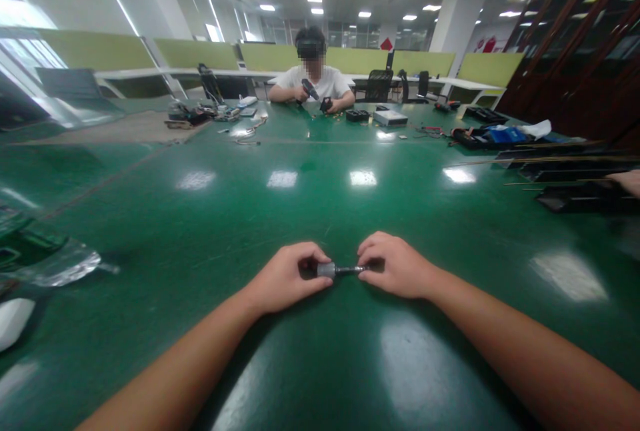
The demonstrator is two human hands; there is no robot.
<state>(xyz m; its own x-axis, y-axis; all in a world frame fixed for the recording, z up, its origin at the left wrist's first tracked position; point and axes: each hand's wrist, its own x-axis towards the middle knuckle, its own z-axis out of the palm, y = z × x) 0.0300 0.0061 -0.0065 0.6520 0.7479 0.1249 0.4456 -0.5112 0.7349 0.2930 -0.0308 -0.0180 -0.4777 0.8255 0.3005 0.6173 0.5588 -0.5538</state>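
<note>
Both hands meet over the near part of the green table (300,211), holding one small piece between them. Left hand (285,278): thumb on the near side, index finger on the far side, closed on a grey cylinder (326,270); gap is just the cylinder's width. Right hand (400,264): fingertips pinched on the far end of a thin rod (347,270) sticking out of the cylinder; other fingers curled, so the rod's very tip is hidden. Piece lies sideways, roughly level, close over the table; can't tell if it touches. Gripping one end each probably steadies the piece and leaves the middle of the rod uncovered. Thick end gets the wider grasp, thin end a finer pinch, likely just a matter of girth.

Tabletop around the hands is left free, presumably for elbow room; a clear bottle (47,254) and a white object (15,323) sit off to the left. Across the table, a co-worker (333,78) holds a drill-like tool (310,88) and a dark block (326,104). Another person's hand (627,181) rests by black long pieces (583,199) at right.
</note>
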